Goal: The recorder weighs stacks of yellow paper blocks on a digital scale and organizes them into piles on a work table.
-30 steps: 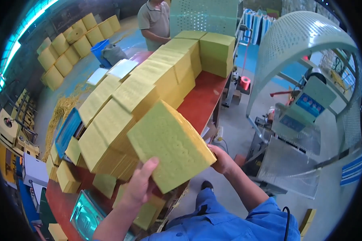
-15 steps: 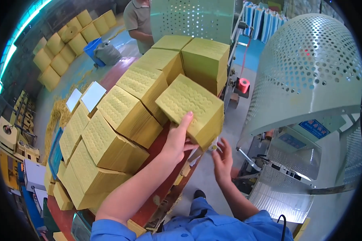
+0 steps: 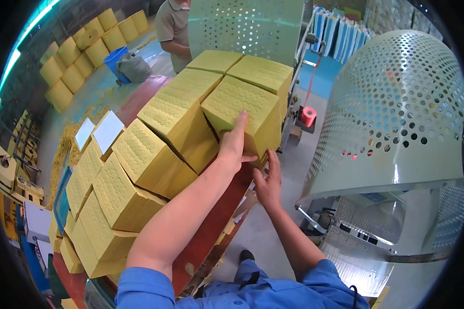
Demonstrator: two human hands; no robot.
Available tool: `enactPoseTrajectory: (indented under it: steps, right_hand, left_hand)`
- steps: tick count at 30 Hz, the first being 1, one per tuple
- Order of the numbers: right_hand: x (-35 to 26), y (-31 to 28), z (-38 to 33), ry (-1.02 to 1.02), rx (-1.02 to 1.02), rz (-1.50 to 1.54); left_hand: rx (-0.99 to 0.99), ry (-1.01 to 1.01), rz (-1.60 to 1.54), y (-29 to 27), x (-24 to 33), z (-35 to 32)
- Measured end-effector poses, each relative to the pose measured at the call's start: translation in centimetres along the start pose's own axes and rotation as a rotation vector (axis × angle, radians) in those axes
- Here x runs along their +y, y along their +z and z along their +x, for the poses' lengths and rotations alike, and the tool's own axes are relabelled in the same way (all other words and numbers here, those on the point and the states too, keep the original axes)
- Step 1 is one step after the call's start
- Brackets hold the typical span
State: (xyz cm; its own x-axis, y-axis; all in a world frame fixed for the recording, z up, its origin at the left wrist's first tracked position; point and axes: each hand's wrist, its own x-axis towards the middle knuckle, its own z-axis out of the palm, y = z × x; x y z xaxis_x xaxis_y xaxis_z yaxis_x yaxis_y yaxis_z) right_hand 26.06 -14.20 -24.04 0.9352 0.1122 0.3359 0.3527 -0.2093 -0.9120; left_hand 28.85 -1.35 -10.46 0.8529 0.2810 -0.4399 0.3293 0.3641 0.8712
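Observation:
A thick block of yellow paper sheets [image 3: 237, 98] with a wavy punched pattern on top sits at the near right of a row of like blocks. My left hand [image 3: 234, 145] grips it, thumb lying over the top and fingers at its near side, partly hidden. At the block's lower right corner is my right hand [image 3: 269, 183], fingers stretched up against or very close to the side; contact is hard to tell. More yellow paper blocks [image 3: 175, 110] stand packed to the left and behind, on a red tabletop [image 3: 206, 247].
To the right stand a perforated metal guard [image 3: 392, 108] and a machine with a pink roll [image 3: 308, 116]. A person [image 3: 174, 31] stands beyond the table. Two white cards [image 3: 109, 132] lie on blocks at left. Yellow rolls [image 3: 72, 77] and a blue bin [image 3: 117, 63] are farther back.
The held paper block has moved away from me and levelled out, up against the back blocks. My right hand has come up to its corner.

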Motion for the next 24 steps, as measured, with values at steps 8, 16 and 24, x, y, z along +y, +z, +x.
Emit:
enactPoseTrajectory:
  steps: [8,16,24]
  right_hand:
    - [-0.4,0.2,0.9,0.033,0.000,-0.021]
    - [0.3,0.8,0.9,0.092,0.008,0.174]
    - [1.8,0.0,1.4,-0.022,-0.029,0.001]
  left_hand:
    - [-0.100,-0.026,0.012,-1.0,0.8,-0.6]
    - [-0.045,-0.005,0.183,-1.4,2.1,-0.8]
    - [0.567,0.650,0.840,-2.8,2.5,-1.6]
